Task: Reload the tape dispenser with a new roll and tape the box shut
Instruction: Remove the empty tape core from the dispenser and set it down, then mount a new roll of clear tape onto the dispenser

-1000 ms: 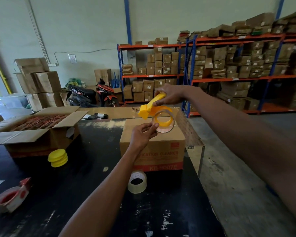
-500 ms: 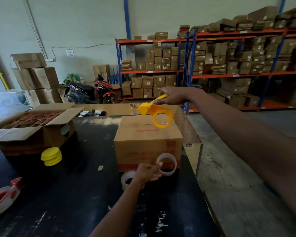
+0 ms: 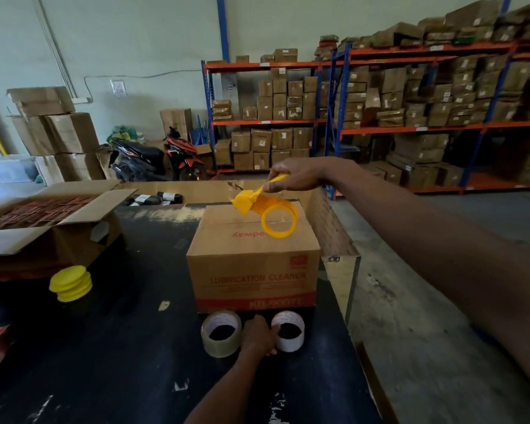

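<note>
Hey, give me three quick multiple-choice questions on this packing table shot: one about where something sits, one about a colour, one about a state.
1. Where do the two rings, the clear roll of packing tape and the empty white cardboard tape core, lie?
A. On the black table in front of the closed cardboard box
B. On top of the box
C. Inside the open carton

2. What colour is the plastic tape dispenser?
A. Red
B. Yellow
C. Blue

3. What is the state of the dispenser's ring?
A. Loaded with a full roll
B. Empty
C. Broken in two

Answers: 1 A, both lie on the black table just before the closed cardboard box, by the left hand. 2 B, it is yellow, held in the right hand. 3 B, the box top shows through the ring.
</note>
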Tool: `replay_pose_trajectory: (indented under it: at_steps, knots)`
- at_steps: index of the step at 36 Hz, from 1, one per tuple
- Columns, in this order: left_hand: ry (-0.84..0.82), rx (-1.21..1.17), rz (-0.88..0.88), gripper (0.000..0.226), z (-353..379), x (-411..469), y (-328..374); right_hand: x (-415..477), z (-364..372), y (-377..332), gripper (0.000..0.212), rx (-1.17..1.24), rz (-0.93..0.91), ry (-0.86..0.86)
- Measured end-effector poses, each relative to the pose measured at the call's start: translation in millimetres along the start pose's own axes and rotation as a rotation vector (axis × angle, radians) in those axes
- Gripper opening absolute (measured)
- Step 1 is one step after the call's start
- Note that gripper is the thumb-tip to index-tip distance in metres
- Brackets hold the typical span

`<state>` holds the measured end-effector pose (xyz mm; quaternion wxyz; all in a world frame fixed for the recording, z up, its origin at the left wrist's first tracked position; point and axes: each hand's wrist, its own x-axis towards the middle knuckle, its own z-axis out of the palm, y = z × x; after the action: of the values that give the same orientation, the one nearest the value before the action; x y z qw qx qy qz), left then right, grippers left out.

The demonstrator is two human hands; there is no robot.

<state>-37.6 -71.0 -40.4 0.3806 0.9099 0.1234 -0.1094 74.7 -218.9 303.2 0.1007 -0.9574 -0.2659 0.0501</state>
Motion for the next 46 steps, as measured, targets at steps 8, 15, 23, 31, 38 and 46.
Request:
replay_pose_trajectory:
  at_steps: [8, 15, 23, 31, 38, 46]
  knots:
    - [-0.091, 0.022, 0.086, 0.053, -12, -2, 7, 8, 0, 3, 0.071, 0.012, -0.032, 0.007]
    - [0.575, 0.242, 0.382, 0.036, -61, -14, -14, 11, 4, -3, 0.067, 0.033, -0.021, 0.003]
    - [0.095, 0.217, 0.079, 0.144, -86, 0, -89, 9, 8, -23, 0.071, -0.020, 0.002, -0.014]
    - [0.128, -0.136, 0.101, 0.118, -60, 30, -126, 4, 16, -38, 0.072, -0.021, 0.001, 0.011]
    - [0.195, -0.193, 0.244, 0.090, -69, -21, -113, -2, 25, -50, 0.062, 0.021, 0.015, -0.007]
    - [0.292, -0.244, 0.518, 0.099, -73, -48, -98, -8, 35, -58, 0.059, -0.009, 0.030, -0.019]
